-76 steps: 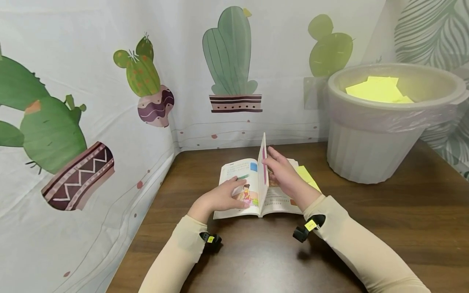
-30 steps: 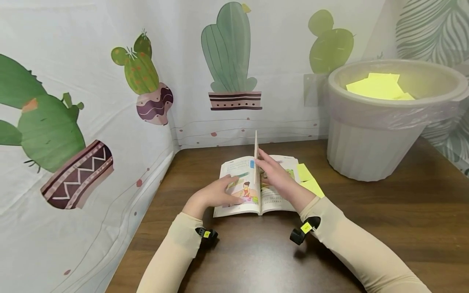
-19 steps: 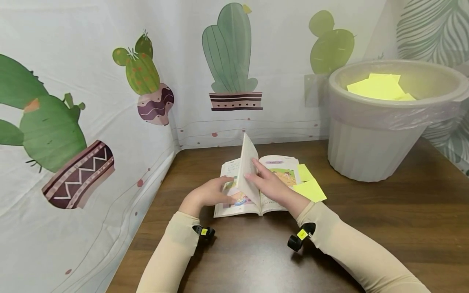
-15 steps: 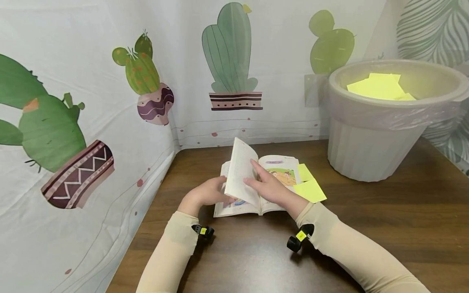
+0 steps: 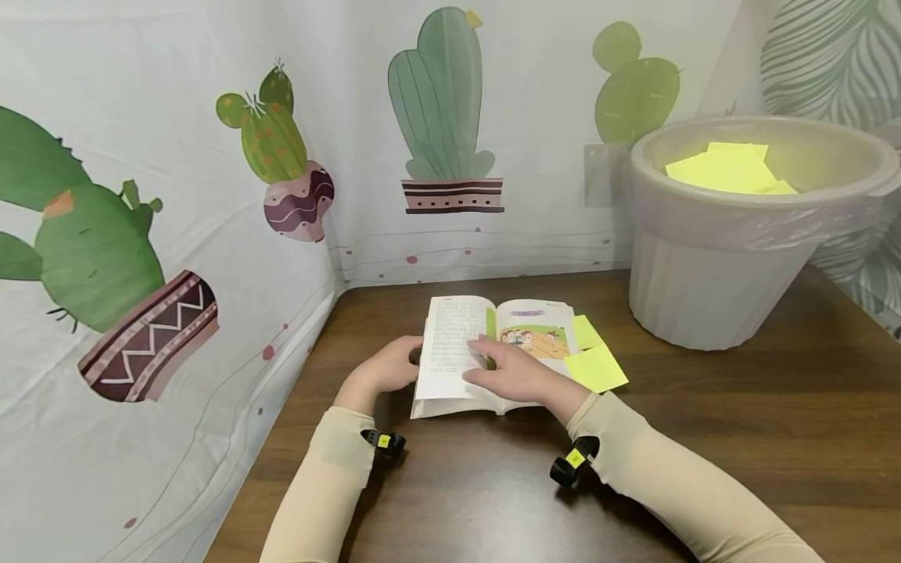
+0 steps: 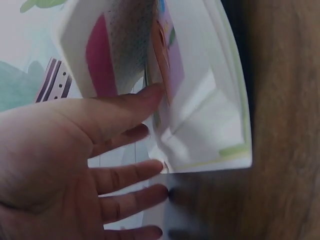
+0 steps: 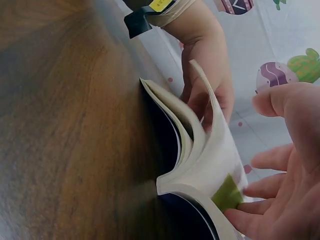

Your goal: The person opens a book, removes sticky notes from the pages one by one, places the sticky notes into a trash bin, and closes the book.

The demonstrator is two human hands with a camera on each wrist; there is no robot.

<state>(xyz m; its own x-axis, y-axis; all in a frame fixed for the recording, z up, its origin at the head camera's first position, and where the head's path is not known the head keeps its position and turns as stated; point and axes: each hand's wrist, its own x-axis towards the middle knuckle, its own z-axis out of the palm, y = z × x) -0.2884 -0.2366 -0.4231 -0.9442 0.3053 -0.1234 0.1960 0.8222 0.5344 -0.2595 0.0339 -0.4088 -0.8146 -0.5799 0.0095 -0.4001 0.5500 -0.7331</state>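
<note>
Bench (image 5: 493, 469): brown wood, dark grain running across, pale sheen toward the near side. I see an open book (image 5: 454, 332) lying on it, spine down. Yellow notes (image 5: 598, 369) jut past its right edge; I can't tell whether they touch the wood. Ribbed pale bin (image 5: 704, 281) stands upright, farther right.

From here I see white pages (image 5: 446, 332) with a green-and-orange picture (image 5: 538, 342), yellow paper slips (image 5: 596, 369), a brown wood-grained surface (image 5: 739, 438), cream sleeves (image 5: 320, 485), a pale grey bucket (image 5: 697, 289), and a white backdrop (image 5: 542, 94) patterned with green cacti (image 5: 446, 94).
</note>
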